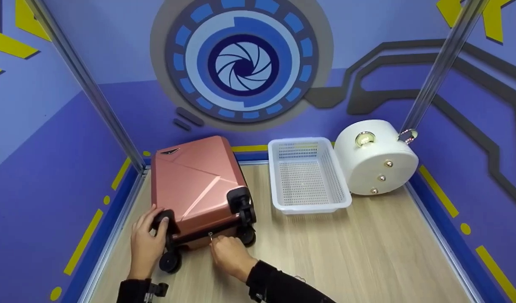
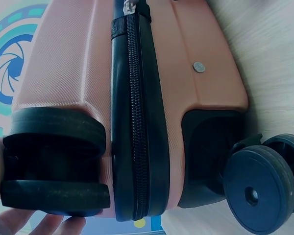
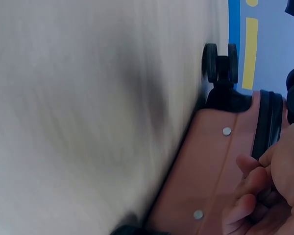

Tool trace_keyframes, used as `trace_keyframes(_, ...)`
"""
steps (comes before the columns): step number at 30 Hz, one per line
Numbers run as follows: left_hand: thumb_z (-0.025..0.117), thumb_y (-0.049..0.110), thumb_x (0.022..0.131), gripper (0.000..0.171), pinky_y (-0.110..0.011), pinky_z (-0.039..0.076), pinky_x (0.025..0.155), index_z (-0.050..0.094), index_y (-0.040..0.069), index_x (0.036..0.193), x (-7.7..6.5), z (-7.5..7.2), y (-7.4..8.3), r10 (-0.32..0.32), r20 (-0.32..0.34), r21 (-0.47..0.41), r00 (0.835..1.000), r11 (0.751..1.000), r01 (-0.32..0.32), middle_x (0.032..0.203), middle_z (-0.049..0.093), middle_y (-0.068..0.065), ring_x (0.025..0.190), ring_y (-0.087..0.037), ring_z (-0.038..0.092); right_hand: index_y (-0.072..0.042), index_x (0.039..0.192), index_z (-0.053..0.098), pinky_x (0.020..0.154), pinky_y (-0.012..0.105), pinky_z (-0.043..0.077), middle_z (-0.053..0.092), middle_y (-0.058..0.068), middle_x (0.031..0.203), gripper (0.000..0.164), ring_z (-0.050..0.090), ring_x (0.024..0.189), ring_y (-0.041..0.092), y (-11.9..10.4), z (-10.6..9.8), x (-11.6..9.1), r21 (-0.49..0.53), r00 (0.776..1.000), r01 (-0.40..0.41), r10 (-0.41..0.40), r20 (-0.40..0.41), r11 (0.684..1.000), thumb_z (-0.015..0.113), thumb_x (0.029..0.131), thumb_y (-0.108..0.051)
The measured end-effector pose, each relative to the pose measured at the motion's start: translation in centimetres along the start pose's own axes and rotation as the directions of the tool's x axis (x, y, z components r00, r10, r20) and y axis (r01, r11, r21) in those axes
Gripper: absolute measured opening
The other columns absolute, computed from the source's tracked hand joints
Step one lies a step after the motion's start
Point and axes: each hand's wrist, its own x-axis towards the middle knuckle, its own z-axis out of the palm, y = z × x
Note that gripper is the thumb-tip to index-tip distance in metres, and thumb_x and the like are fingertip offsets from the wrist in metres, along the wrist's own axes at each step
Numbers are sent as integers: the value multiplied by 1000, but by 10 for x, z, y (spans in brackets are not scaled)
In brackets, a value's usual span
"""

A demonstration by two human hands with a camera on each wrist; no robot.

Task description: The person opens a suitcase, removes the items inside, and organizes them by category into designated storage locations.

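Note:
A rose-pink hard-shell suitcase lies flat on the table, its wheeled end facing me. My left hand grips its near left corner, thumb and fingers around the black caster wheel. A black zipper runs along that end, with a metal slider at the top of the left wrist view. My right hand pinches the small zipper pull near the middle of the end; in the right wrist view its curled fingers hide the pull.
To the suitcase's right stands a white plastic basket with perforated walls. Beside it is a round white case with gold studs and a metal handle. Purple-blue panels enclose the wooden table at the back and sides.

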Motion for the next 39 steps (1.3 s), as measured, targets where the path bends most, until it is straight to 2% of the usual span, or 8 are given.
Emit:
trace_keyframes(7,75,11,105,38,-67,37,120,73,10,143,0,0,-1,10,5,-7,1000,1000,-10,162,61,-17,146,-49,51,-14,89,74,56,37,56,74,1,83,25,76,71,22,-7,3,1,42,1000,0,0,4,999,62,110,-21)
trace_keyframes(14,75,12,105,38,-67,40,117,74,10,142,0,0,-4,26,-4,0,1000,1000,-26,161,62,-17,144,-50,53,-17,88,75,65,35,60,74,-3,84,27,76,77,17,5,-9,4,142,1000,3,-2,-5,990,63,111,-26)
trace_keyframes(22,75,12,105,38,-66,39,118,74,12,143,0,1,-6,31,-12,-11,999,999,-31,160,63,-16,145,-50,54,-17,100,79,69,26,59,72,-6,89,13,70,76,9,22,-54,15,201,987,72,-42,-153,977,68,106,-20)
trace_keyframes(27,73,12,106,39,-67,39,118,72,13,145,-2,0,-5,15,-2,-17,1000,1000,-16,164,60,-14,147,-48,53,-11,121,80,86,27,63,75,0,107,21,73,96,15,46,-85,31,241,961,126,-58,-271,962,73,102,-16)
trace_keyframes(29,72,13,107,40,-68,38,119,71,14,147,-3,0,-4,8,5,-19,1000,1000,-8,165,59,-14,148,-47,52,-11,129,79,96,31,63,75,4,120,28,71,110,19,59,-93,39,252,959,96,-22,-281,963,75,103,-19)
trace_keyframes(32,71,13,107,41,-68,39,118,70,14,148,-5,0,-3,-1,18,-24,1000,1000,2,167,57,-14,147,-46,51,-12,145,71,111,43,59,67,11,147,45,65,134,29,79,-98,48,278,974,-12,74,-214,960,75,105,-32)
trace_keyframes(35,69,14,109,42,-69,41,116,67,14,151,-6,0,-2,-11,45,-10,999,1000,12,169,54,-14,147,-46,50,-18,162,57,121,55,51,47,14,172,66,52,154,38,95,-94,52,289,987,-120,145,-68,950,72,106,-50)
trace_keyframes(39,63,21,113,45,-71,45,114,61,14,157,-6,-2,-2,-11,105,20,994,1000,9,175,46,-13,150,-47,46,-24,171,44,124,63,47,30,16,182,80,41,162,47,105,-85,51,310,986,-162,145,76,937,69,103,-60)
